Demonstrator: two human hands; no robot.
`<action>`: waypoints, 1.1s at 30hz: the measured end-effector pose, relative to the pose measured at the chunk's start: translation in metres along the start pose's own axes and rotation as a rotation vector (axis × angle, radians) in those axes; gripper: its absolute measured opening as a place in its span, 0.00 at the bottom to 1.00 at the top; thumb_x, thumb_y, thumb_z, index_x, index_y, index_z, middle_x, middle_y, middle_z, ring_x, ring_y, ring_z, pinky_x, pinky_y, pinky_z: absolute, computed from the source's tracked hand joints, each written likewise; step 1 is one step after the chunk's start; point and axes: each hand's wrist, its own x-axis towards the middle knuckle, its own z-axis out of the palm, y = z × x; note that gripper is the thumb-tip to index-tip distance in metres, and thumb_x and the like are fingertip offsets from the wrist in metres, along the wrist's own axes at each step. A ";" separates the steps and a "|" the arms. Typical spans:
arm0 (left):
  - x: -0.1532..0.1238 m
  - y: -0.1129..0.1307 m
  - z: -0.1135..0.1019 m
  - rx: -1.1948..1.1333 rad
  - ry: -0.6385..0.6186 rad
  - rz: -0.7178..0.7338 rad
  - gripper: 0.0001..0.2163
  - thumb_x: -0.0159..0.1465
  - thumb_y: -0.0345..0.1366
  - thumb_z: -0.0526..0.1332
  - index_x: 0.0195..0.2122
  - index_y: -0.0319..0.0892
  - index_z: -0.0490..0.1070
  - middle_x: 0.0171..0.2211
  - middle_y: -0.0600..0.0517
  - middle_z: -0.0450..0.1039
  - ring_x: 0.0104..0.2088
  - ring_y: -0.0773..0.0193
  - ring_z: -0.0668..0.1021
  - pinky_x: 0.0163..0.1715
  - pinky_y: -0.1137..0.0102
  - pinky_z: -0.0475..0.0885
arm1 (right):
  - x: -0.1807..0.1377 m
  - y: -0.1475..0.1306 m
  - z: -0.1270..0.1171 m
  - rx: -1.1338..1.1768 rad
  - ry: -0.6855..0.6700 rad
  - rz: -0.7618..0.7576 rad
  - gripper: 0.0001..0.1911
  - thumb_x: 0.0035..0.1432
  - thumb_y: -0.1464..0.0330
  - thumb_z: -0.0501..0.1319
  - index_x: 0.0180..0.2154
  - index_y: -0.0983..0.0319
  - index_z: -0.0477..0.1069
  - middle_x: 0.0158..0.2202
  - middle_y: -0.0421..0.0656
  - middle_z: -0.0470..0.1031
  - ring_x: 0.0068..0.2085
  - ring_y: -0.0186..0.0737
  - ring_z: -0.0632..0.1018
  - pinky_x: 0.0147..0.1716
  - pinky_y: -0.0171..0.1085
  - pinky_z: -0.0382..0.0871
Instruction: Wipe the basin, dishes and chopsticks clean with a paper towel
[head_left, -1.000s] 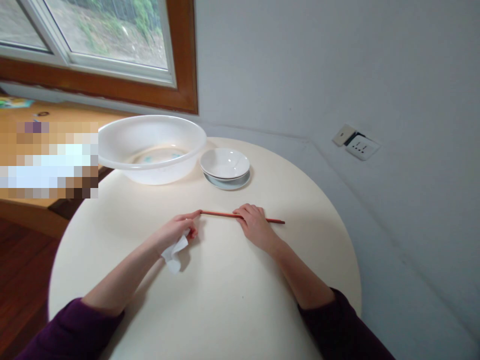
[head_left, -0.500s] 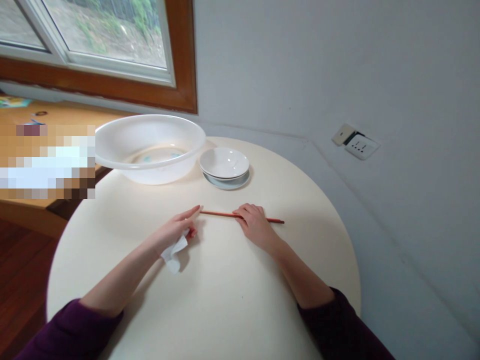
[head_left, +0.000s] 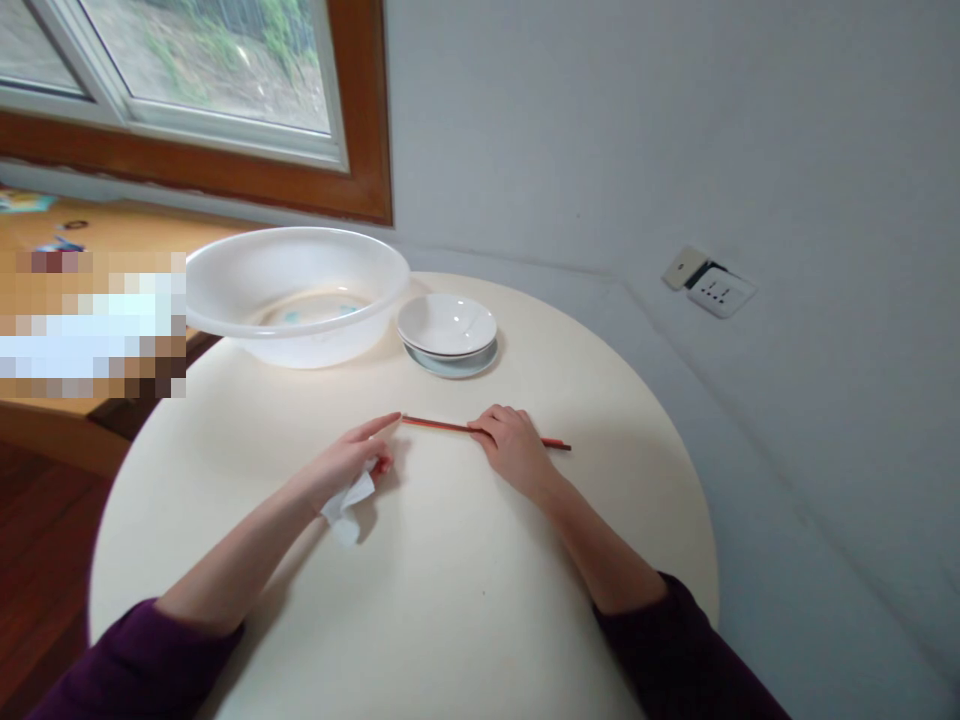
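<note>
A slim pair of reddish-brown chopsticks (head_left: 439, 424) lies sideways across the middle of the white round table. My right hand (head_left: 514, 452) is closed over them right of their middle, and their darker ends stick out beyond it. With its index finger stretched out, my left hand (head_left: 358, 458) touches the chopsticks' left tips. The other fingers of that hand are curled around a crumpled white tissue (head_left: 347, 507), which hangs below the palm.
Behind my hands, white bowls (head_left: 448, 325) sit stacked on a pale plate (head_left: 459, 366). Left of them stands a large translucent basin (head_left: 322, 340). A wooden desk (head_left: 142, 222) adjoins the table (head_left: 420, 620) at left; a wall with a socket (head_left: 721, 291) rises at right.
The chopsticks have turned slightly in my right hand, so a dark one and a redder one now show side by side. My left hand stays at their tips with the tissue.
</note>
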 end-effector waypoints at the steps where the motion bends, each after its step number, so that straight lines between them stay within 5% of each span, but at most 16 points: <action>1: 0.000 0.000 0.000 0.002 0.003 0.001 0.35 0.48 0.33 0.59 0.60 0.37 0.57 0.16 0.56 0.66 0.18 0.69 0.66 0.17 0.76 0.57 | 0.000 0.000 0.000 -0.006 -0.002 0.016 0.07 0.59 0.71 0.58 0.37 0.61 0.74 0.37 0.43 0.74 0.40 0.39 0.72 0.41 0.37 0.60; 13: -0.006 0.005 0.003 -0.001 -0.004 -0.005 0.35 0.46 0.33 0.59 0.59 0.37 0.58 0.17 0.56 0.65 0.19 0.69 0.65 0.18 0.76 0.57 | 0.000 0.010 -0.014 -0.099 -0.063 0.125 0.07 0.58 0.70 0.57 0.37 0.60 0.74 0.37 0.43 0.75 0.39 0.39 0.73 0.40 0.37 0.62; 33: -0.012 0.010 0.006 0.034 0.009 -0.004 0.29 0.46 0.32 0.59 0.52 0.40 0.65 0.19 0.56 0.64 0.19 0.69 0.64 0.18 0.75 0.56 | -0.014 0.076 -0.041 -0.190 -0.071 0.470 0.09 0.58 0.69 0.55 0.37 0.60 0.74 0.39 0.44 0.73 0.38 0.38 0.74 0.33 0.33 0.62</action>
